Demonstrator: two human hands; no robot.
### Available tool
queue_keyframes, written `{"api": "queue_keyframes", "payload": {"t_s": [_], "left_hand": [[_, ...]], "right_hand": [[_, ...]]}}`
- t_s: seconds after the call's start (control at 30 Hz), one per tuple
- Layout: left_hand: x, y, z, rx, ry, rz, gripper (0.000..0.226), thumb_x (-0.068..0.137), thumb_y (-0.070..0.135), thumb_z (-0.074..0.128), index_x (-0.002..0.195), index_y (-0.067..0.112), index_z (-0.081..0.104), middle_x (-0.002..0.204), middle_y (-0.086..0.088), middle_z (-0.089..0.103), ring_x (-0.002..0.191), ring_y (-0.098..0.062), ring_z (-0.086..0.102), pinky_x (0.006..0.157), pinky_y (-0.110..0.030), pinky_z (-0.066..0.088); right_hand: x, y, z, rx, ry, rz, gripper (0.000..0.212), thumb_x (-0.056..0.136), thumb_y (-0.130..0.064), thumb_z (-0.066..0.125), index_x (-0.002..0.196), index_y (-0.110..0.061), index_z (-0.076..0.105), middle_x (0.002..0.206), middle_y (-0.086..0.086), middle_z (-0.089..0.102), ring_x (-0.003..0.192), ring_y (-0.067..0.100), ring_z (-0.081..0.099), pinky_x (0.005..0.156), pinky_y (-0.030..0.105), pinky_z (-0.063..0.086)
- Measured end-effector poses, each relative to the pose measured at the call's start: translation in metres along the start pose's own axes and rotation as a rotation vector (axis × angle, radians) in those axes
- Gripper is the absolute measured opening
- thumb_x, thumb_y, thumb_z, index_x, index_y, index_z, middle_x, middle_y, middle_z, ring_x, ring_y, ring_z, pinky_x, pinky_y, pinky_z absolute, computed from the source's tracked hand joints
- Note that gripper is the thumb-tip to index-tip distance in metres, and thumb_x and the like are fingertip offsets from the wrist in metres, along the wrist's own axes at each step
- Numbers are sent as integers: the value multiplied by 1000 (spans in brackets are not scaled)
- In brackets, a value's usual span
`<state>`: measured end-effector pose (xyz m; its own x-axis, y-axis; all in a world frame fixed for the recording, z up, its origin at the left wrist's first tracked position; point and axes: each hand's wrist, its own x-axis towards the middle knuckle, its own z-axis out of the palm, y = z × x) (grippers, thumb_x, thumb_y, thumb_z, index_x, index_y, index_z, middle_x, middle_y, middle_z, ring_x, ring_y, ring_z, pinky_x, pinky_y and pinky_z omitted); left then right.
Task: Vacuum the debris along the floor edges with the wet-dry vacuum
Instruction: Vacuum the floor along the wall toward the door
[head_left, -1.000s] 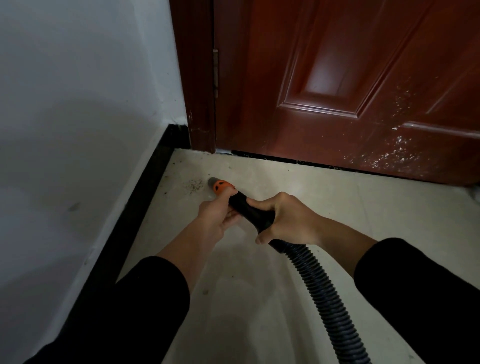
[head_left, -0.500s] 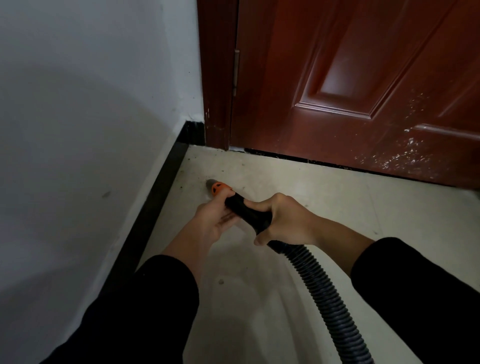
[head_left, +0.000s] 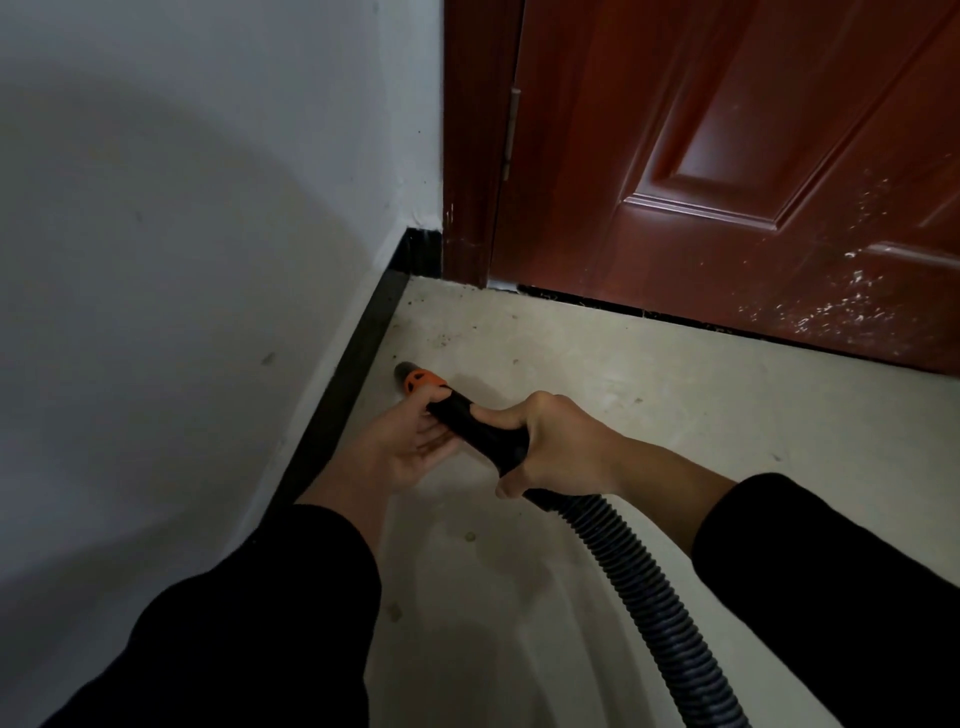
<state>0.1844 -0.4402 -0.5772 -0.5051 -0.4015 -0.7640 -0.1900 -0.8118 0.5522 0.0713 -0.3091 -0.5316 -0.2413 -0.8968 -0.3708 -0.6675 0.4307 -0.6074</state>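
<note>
Your vacuum nozzle (head_left: 422, 380) has slid left, its tip now just beside the black baseboard (head_left: 353, 374). Your right hand (head_left: 561, 447) grips it firmly; your left hand (head_left: 400, 449) cradles it underneath, fingers nearly straight. Debris specks (head_left: 444, 340) lie nearer the door (head_left: 727, 156).

Left of the right hand's (head_left: 556, 447) grip on the hose (head_left: 649, 587), the black baseboard (head_left: 358, 364) and white wall (head_left: 208, 260) closed that side, with the nozzle (head_left: 415, 382) just beside them. Ahead of the grip, bare floor (head_left: 675, 415) ran open to the door frame (head_left: 467, 156) and the shut door (head_left: 727, 208). Right of the grip, the floor lay open.
</note>
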Motion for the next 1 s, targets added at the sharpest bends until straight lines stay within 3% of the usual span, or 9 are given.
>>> {"api": "queue_keyframes", "payload": {"t_s": [0.13, 0.23, 0.43, 0.63, 0.87, 1.0], "left_hand": [[-5, 2, -15, -19, -1, -21, 33, 90, 15, 66, 119, 0, 59, 121, -17, 62, 110, -23, 61, 72, -33, 53], [-5, 1, -27, -10, -12, -35, 28, 89, 14, 66, 113, 1, 61, 125, -18, 62, 115, -24, 60, 82, -33, 52], [-2, 7, -30, -3, 7, -23, 21, 89, 14, 67, 105, 1, 63, 110, -17, 66, 96, -21, 65, 70, -31, 54], [9, 13, -8, -4, 13, 6, 23, 91, 16, 66, 107, 1, 60, 107, -14, 65, 99, -20, 63, 87, -30, 50], [22, 10, 33, 32, 18, 13, 16, 93, 21, 64, 92, 6, 63, 89, -9, 66, 80, -14, 63, 72, -27, 51], [32, 8, 47, 21, 1, 29, 18, 94, 22, 63, 100, 5, 63, 89, -7, 66, 81, -14, 62, 78, -27, 49]], "right_hand": [[-1, -9, 4, -20, -22, -23, 85, 70, -19, 84, 143, -29, 42, 99, 1, 71, 83, 13, 66, 79, 29, 55], [-2, -14, 7, -42, -41, -39, 85, 71, -18, 83, 144, -30, 42, 96, 2, 71, 77, 11, 65, 76, 27, 55], [2, -21, 12, -79, -16, -49, 85, 70, -19, 83, 144, -29, 41, 98, 2, 71, 82, 14, 66, 78, 31, 54], [9, -17, 4, -93, 39, 11, 88, 70, -22, 83, 146, -27, 38, 106, 3, 68, 89, 16, 63, 80, 28, 53], [8, 5, -13, -55, 87, 100, 87, 71, -20, 82, 146, -29, 38, 105, 3, 67, 87, 15, 63, 78, 26, 54], [9, 12, -21, -53, 98, 129, 86, 72, -19, 81, 146, -29, 38, 104, 4, 67, 87, 17, 64, 79, 31, 56]]}}
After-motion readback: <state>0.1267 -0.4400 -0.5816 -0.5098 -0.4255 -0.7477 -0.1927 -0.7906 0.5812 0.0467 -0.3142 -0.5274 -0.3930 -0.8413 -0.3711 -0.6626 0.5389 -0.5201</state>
